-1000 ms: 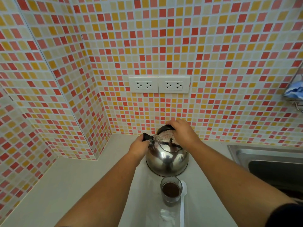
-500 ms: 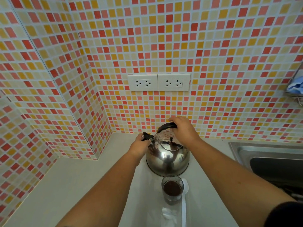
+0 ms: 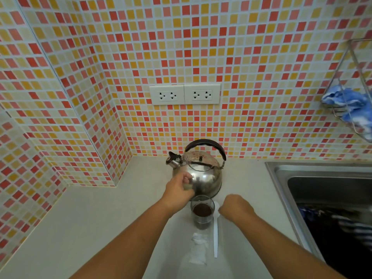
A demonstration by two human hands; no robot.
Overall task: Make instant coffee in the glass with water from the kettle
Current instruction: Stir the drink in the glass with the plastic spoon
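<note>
Glass (image 3: 202, 211), coffee inside: landmark. Kettle (image 3: 201, 174) behind. Spoon (image 3: 215, 230) right. Left hand (image 3: 178, 191), right hand (image 3: 234, 207): fingers curled, empty. Advice: steady glass, stir gently.

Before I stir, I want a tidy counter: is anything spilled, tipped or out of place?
Nothing stands out. The kettle sits upright behind the glass, which holds dark coffee. The white spoon and an empty clear sachet lie on the dry counter beside it.
</note>
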